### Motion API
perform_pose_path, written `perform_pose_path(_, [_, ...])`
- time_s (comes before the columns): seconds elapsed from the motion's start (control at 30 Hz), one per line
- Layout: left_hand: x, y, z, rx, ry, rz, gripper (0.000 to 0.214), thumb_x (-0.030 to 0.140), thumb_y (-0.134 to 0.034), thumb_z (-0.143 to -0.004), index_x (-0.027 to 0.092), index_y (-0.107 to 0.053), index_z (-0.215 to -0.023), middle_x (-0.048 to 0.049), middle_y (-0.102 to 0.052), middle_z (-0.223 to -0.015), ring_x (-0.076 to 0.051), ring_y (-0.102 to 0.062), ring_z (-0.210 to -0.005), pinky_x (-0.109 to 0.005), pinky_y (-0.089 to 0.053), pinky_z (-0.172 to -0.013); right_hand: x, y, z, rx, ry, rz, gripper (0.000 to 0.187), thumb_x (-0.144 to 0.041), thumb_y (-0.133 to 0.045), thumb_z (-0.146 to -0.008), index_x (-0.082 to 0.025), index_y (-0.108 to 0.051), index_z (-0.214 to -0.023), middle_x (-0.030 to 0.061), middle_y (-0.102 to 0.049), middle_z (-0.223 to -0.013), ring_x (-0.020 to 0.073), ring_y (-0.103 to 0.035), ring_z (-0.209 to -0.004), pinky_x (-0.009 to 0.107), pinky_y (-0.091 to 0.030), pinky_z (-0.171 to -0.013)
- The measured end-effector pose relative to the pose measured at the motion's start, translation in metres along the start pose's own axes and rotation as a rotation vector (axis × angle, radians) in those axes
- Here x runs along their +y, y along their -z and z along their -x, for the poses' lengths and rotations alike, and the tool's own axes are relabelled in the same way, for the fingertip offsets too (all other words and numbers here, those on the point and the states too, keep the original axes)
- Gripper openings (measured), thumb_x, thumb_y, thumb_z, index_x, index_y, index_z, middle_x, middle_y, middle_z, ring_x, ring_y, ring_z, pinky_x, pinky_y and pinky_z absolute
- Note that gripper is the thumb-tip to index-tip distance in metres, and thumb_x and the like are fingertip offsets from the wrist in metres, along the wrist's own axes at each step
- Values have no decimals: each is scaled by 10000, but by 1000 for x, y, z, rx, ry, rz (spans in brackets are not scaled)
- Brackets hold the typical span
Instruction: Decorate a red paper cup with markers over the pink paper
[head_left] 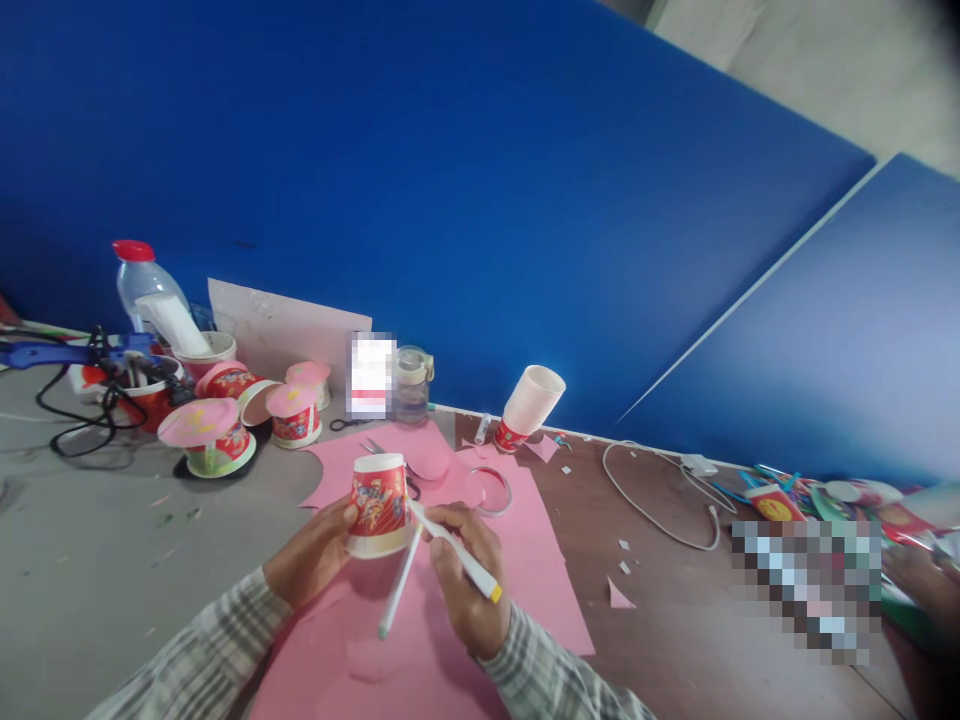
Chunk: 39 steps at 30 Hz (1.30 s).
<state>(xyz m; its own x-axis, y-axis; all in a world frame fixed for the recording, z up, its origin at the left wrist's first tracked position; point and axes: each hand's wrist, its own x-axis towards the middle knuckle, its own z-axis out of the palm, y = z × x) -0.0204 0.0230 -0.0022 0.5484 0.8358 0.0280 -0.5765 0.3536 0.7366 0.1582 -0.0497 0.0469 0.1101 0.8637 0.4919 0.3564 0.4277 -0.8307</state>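
My left hand (319, 550) is closed around the left side of a red patterned paper cup (379, 505), which is upside down with its white rim at the bottom. In my right hand (469, 575) is a white marker (472, 567) with a yellow end; its other end points at the cup's right side. A second white marker (401, 585) with a green end slants down below the right fingertips. Whether those fingers hold it too, I cannot tell. Beneath both hands spreads pink paper (480, 660). Behind the cup lie scissors (373, 447), partly hidden, and a pink paper circle (427, 458).
Several red cups with pink paper tops (294, 412) stand at the left, near a glue gun (67, 352) and bottle (150, 280). Behind are a glass jar (412, 385), a tape ring (495, 492) and stacked cups (532, 400). A cable (652, 520) and another person's hand (926, 580) are right.
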Motion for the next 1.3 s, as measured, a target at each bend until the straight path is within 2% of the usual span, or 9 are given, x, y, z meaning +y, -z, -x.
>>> perform_pose_path(0.23, [0, -1, 1, -8, 31, 49, 375, 229, -552, -710, 113, -592, -1064, -195, -679, -1038, -410, -503, -1010, -548, -381, -826, -7, 4, -1, 6, 3, -47, 179, -206, -547, -768, -213, -636, -923, 30, -670, -734, 217, -627, -618, 305, -512, -580])
perform_pose_path(0.43, [1, -6, 4, 22, 50, 14, 364, 197, -580, -691, 118, -610, -1046, -193, -694, -1010, -415, -500, -1014, -559, -352, -858, -12, 2, -1, -50, 46, -60, 201, -203, -547, -775, -217, -634, -955, 43, -675, -779, 234, -635, -697, 325, -514, -644])
perform_pose_path(0.7, [1, -9, 3, 52, 33, -35, 371, 199, -604, -666, 113, -627, -1027, -196, -698, -1004, -421, -503, -1010, -568, -360, -853, -10, 0, -1, -54, 31, -33, 198, -207, -552, -772, -206, -643, -948, 50, -676, -791, 241, -635, -722, 329, -511, -664])
perform_pose_path(1.03, [2, -2, 0, 58, -27, -31, 368, 271, -593, -676, 92, -639, -994, -205, -707, -965, -418, -536, -960, -556, -394, -816, -5, -1, 1, -24, -24, 9, 169, -176, -548, -752, -219, -653, -877, 20, -669, -712, 216, -626, -635, 295, -508, -603])
perform_pose_path(1.3, [0, 1, 0, 82, -15, -16, 376, 288, -605, -660, 111, -642, -990, -189, -718, -940, -406, -552, -941, -538, -418, -789, -3, 1, 2, 2, -38, -46, 164, -219, -556, -749, -211, -656, -879, 21, -659, -682, 207, -616, -575, 287, -501, -541])
